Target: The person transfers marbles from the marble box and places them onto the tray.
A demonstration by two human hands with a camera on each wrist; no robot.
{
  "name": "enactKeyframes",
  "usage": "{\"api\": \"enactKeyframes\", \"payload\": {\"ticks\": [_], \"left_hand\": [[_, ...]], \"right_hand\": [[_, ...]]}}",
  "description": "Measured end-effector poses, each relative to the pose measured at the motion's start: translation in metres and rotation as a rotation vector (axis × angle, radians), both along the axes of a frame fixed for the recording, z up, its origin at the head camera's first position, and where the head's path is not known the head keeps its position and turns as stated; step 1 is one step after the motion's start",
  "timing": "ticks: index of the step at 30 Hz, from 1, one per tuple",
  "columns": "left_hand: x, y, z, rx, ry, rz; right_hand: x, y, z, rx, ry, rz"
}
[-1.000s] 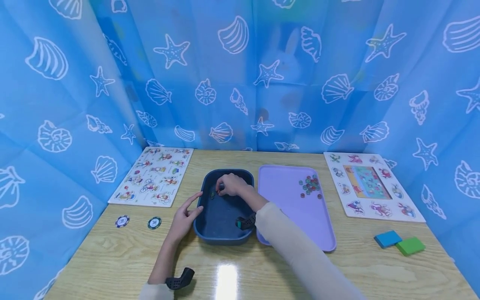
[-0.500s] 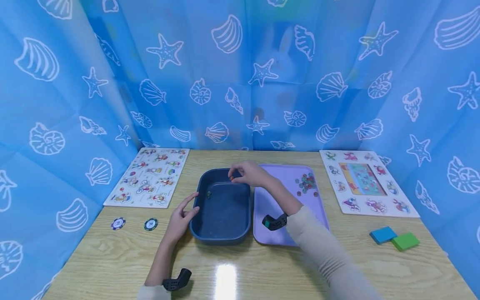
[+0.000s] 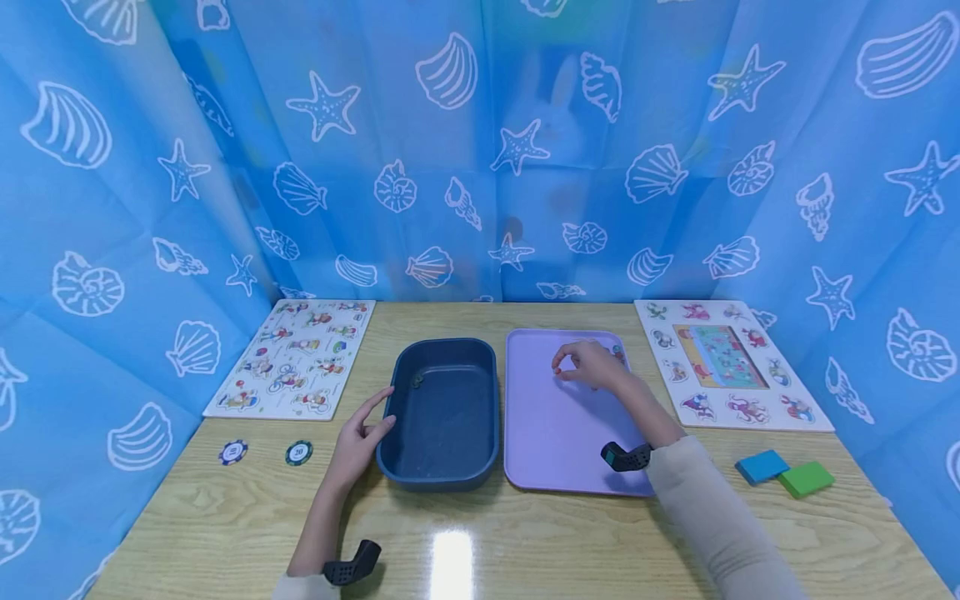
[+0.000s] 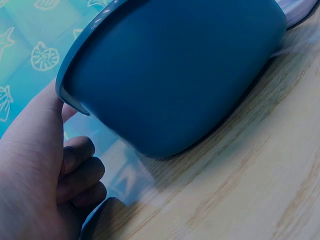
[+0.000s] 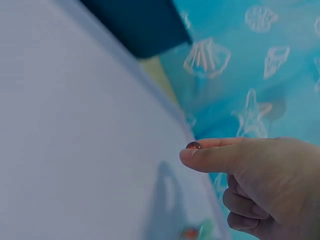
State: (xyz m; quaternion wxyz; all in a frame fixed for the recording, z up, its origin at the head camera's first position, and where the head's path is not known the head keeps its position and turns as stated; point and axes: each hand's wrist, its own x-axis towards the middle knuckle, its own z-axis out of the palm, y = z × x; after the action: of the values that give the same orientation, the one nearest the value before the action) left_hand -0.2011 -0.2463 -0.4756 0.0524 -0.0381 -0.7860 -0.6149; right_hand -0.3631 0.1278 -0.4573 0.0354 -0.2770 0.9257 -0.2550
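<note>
My right hand (image 3: 592, 365) is over the upper right part of the lilac tray (image 3: 558, 454), thumb and index finger pinching a small red glass bead (image 5: 194, 145). Its other fingers are curled into the palm. More red and green beads (image 3: 618, 352) lie on the tray, mostly hidden behind this hand in the head view. At the left side of the dark blue basin (image 3: 438, 482), my left hand (image 3: 357, 437) rests its thumb and index fingertips on the rim, with the remaining fingers bent below. A few greenish beads (image 3: 417, 380) sit inside the basin at its far left.
Left of the basin lie two poker chips, one blue (image 3: 233, 452) and one green (image 3: 298, 452). Picture puzzle boards stand at the back left (image 3: 300, 358) and back right (image 3: 723, 358). Blue (image 3: 762, 467) and green (image 3: 806, 479) blocks touch at the right. A patterned curtain (image 3: 465, 150) closes off the back.
My right hand has lifted out of the basin and moved right, over the tray, still pinching the red bead. The left hand stays at the basin's rim.
</note>
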Motion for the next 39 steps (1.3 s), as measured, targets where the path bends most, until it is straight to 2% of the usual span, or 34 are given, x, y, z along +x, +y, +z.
{"api": "enactKeyframes", "payload": {"ticks": [4, 7, 12, 16, 23, 27, 33, 39], "left_hand": [[0.001, 0.0, 0.0, 0.01, 0.004, -0.011], [0.001, 0.0, 0.001, 0.009, 0.002, -0.009], [0.0, -0.001, 0.0, -0.008, -0.002, 0.01], [0.0, -0.002, 0.0, -0.003, 0.006, 0.01], [0.0, -0.002, 0.0, -0.019, -0.001, 0.007], [-0.001, -0.002, 0.001, -0.022, 0.005, 0.007], [-0.001, -0.004, 0.001, -0.029, 0.01, -0.001], [-0.001, -0.004, 0.002, -0.013, 0.02, -0.015]], "right_hand": [[-0.001, 0.016, -0.011, 0.034, 0.017, -0.01], [-0.001, 0.021, -0.014, 0.047, 0.034, -0.022], [0.002, 0.01, -0.004, 0.014, 0.01, -0.023], [0.005, -0.017, 0.015, -0.031, 0.002, 0.018], [0.011, -0.092, 0.049, -0.048, 0.084, 0.148], [0.012, -0.137, 0.058, -0.02, 0.1, 0.22], [0.009, -0.187, 0.045, 0.054, 0.084, 0.256], [0.003, -0.212, 0.021, 0.142, 0.066, 0.252]]}}
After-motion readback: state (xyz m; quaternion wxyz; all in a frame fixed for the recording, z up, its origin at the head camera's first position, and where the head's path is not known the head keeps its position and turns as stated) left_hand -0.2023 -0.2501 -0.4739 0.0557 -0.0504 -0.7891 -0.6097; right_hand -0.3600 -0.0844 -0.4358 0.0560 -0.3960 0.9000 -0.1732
